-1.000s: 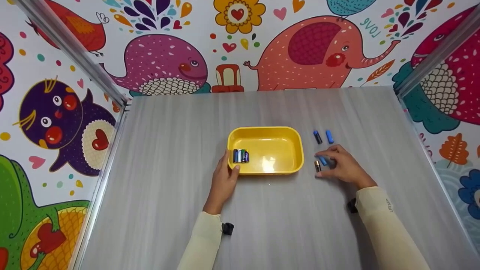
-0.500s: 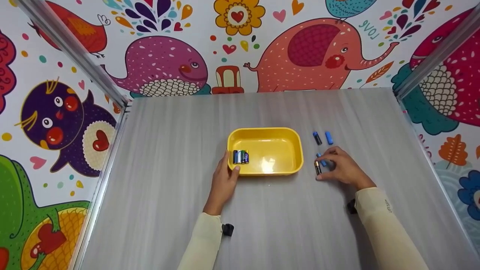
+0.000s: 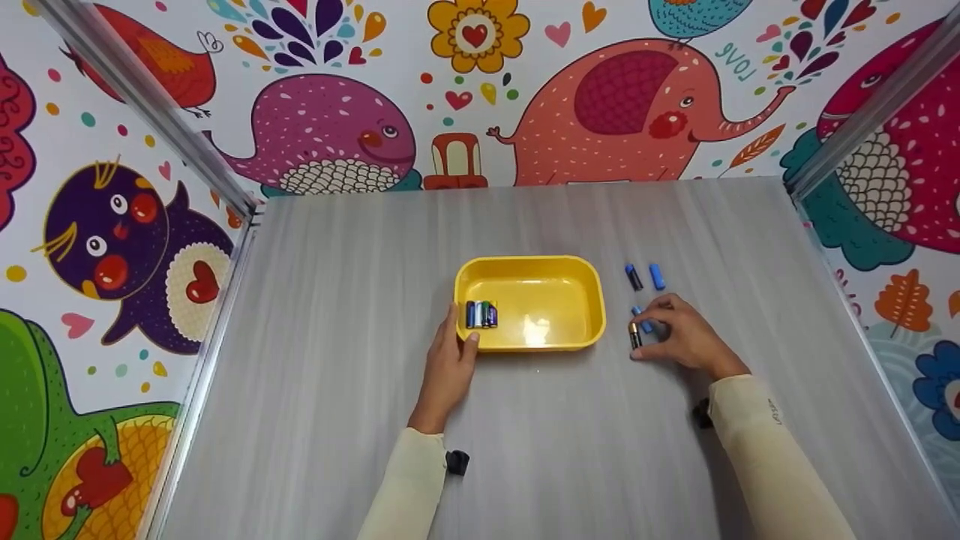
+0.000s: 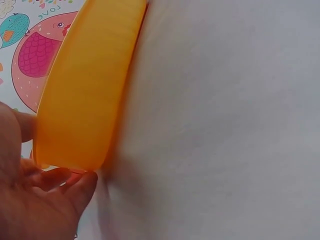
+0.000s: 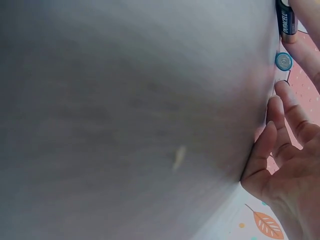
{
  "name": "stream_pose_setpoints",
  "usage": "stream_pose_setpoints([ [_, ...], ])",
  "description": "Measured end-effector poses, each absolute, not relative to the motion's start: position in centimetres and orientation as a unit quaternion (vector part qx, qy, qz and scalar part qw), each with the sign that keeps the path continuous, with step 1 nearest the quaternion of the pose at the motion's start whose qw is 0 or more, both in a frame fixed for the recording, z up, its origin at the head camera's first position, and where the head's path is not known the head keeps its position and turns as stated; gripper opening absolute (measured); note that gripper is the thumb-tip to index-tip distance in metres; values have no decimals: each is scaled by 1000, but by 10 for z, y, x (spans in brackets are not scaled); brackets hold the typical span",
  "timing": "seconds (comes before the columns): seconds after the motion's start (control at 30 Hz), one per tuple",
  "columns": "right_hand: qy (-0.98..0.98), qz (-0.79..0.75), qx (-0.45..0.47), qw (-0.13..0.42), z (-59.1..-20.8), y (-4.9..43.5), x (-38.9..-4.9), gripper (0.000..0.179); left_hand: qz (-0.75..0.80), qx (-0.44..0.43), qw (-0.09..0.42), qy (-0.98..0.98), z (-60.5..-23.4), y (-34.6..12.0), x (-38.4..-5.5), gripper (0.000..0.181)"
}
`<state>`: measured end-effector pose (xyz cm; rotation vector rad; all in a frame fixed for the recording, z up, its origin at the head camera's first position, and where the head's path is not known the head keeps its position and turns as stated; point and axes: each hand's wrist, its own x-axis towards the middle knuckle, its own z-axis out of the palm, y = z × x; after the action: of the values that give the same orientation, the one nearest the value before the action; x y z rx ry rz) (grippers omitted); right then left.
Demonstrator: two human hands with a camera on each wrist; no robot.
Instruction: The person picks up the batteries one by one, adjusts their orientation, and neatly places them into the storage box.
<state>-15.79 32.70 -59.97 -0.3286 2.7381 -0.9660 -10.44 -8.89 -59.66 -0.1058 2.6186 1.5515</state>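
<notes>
A yellow plastic tray (image 3: 540,300) rests on the table, with several AA-size batteries (image 3: 481,314) side by side at its left end. My left hand (image 3: 446,379) grips the tray's front left corner; the left wrist view shows fingers and thumb around the end of the tray (image 4: 82,100). To the right of the tray, my right hand (image 3: 688,337) pinches a black and copper battery (image 3: 635,336) between thumb and forefinger. Its Duracell label shows on the battery (image 5: 287,21) in the right wrist view. Just behind it lies a blue battery (image 3: 642,318), partly covered by the fingers.
Farther back on the right lie a black battery with a blue end (image 3: 634,277) and a blue battery (image 3: 657,276). The grey wood-grain table (image 3: 337,315) is bordered by walls with cartoon animals (image 3: 615,112) and metal corner posts (image 3: 862,112).
My right forefinger has come down from beyond the black and copper battery onto its far end, so thumb and forefinger now pinch it. My left hand and the tray stay in place.
</notes>
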Motion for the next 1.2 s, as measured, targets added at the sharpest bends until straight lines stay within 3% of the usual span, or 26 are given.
stream_pose_setpoints([
  [1.2,919,-364,-111,99,-595,326,-162,52,495,-39,46,867,-592,-87,-101,72],
])
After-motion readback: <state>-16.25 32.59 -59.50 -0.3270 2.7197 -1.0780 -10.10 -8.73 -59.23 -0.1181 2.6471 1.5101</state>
